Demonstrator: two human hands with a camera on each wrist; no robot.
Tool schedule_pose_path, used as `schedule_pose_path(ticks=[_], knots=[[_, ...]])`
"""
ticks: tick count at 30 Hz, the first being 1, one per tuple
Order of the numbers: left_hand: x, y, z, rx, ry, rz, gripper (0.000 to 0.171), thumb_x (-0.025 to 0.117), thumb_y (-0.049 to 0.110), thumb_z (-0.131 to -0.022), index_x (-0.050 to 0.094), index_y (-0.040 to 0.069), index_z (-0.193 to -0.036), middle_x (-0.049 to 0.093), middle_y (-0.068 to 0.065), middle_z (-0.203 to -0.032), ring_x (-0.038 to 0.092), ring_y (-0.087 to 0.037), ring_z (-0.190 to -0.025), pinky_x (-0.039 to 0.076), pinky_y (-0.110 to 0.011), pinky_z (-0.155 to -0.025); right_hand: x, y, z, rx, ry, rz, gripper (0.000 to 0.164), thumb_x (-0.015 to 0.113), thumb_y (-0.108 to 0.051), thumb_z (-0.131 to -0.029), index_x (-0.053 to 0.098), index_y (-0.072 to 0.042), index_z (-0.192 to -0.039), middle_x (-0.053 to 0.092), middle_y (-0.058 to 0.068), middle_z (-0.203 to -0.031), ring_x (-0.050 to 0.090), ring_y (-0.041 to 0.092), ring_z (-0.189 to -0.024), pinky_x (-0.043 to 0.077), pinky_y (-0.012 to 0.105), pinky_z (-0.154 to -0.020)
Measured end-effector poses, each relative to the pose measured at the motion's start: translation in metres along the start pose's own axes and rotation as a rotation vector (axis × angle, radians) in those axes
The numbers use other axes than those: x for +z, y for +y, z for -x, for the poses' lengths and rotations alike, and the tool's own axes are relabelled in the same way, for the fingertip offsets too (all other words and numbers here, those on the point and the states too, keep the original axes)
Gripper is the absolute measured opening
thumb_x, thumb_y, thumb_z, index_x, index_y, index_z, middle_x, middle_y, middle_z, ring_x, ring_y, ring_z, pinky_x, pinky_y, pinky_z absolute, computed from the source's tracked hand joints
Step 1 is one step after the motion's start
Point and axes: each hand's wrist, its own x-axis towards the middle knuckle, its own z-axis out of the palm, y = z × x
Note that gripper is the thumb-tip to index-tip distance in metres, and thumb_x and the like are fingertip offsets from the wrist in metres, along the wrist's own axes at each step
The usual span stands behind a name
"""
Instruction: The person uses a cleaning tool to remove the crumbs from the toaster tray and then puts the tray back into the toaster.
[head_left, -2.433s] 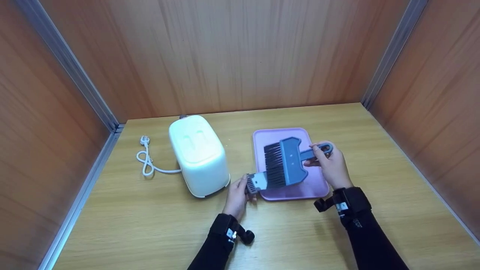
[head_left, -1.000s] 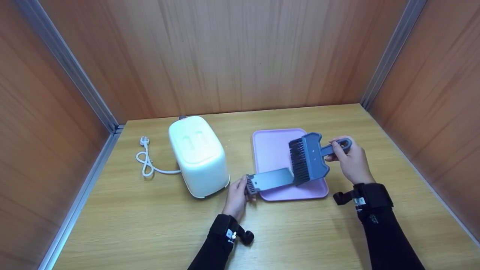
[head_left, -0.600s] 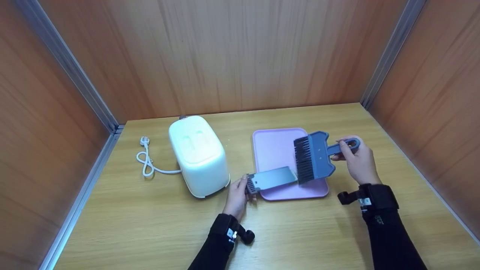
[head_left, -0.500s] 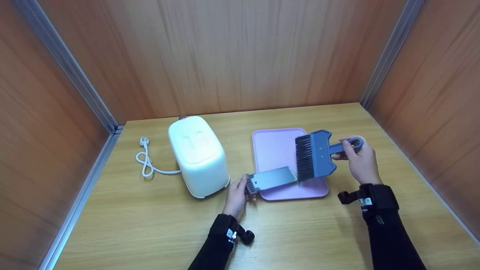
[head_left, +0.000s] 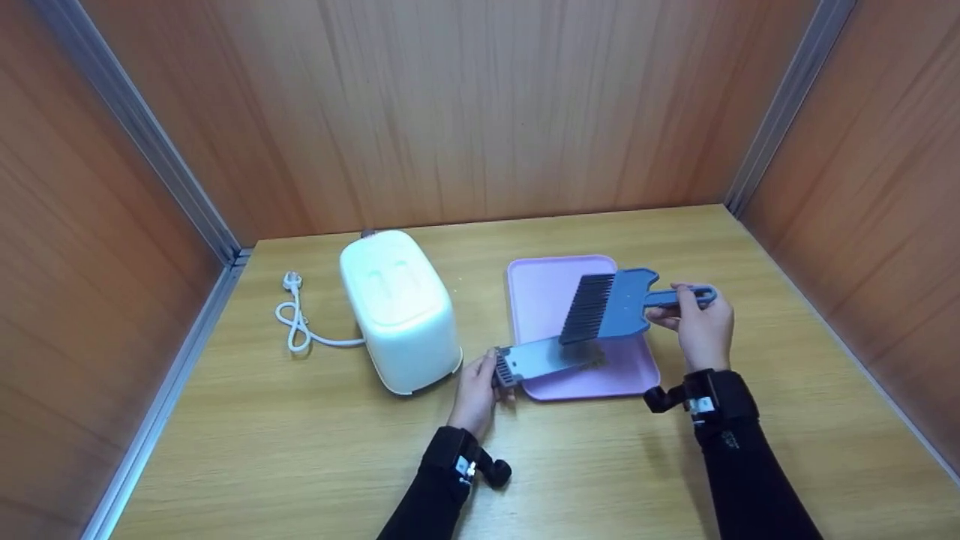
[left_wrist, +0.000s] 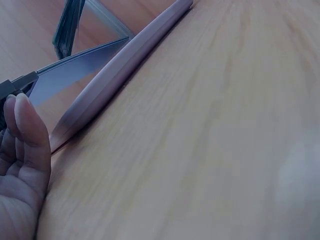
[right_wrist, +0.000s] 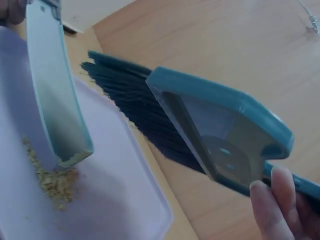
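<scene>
My left hand (head_left: 474, 394) holds a slim crumb tray (head_left: 541, 358) by its grey slotted end. The tray's far end reaches over the purple plastic tray (head_left: 534, 283), tipped down toward it. In my right hand (head_left: 703, 330) is the handle of a blue brush (head_left: 628, 304) with dark bristles (right_wrist: 132, 105). The bristles hang above the crumb tray's middle; the right wrist view shows them apart from it. Yellowish crumbs (right_wrist: 57, 185) lie on the purple tray beneath the crumb tray's open end, with a few clinging to its lip.
A white rounded appliance (head_left: 397, 315), possibly a toaster, stands left of my left hand. Its white cord (head_left: 300, 322), looped with a plug (head_left: 292, 281), lies farther left. Wooden panels (head_left: 487, 112) enclose the wooden table (head_left: 315, 465) at the back and sides.
The brush swept rightward along the crumb tray to its far end, then lifted and came back left. Crumbs now show by that end. My left hand has stayed about still.
</scene>
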Motion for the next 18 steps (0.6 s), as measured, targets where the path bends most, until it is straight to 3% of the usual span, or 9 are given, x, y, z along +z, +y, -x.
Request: schedule_pose_path(ticks=[7,18], knots=[[0.002,0.003,0.001,-0.012,0.004,-0.026,0.045,0.037,0.029,-0.108,0.054,-0.008,-0.128,0.068,-0.010,-0.097,0.060,-0.014,-0.071,0.052,-0.025,-0.057,0.002,0.021,-0.001,0.010,0.073,0.086,0.021,0.054,-0.019,-0.101,0.056,-0.002,-0.112,0.069,0.011,-0.082,0.071,0.019,-0.065,0.060,0.032,-0.071],[0.002,0.005,0.003,-0.019,0.004,-0.015,0.044,0.037,0.031,-0.108,0.055,-0.004,-0.129,0.067,-0.010,-0.099,0.061,-0.015,-0.076,0.052,-0.026,-0.060,-0.003,0.019,-0.002,0.009,0.109,0.223,0.026,0.051,-0.019,-0.101,0.056,0.001,-0.118,0.069,0.009,-0.084,0.072,0.017,-0.065,0.059,0.028,-0.068]])
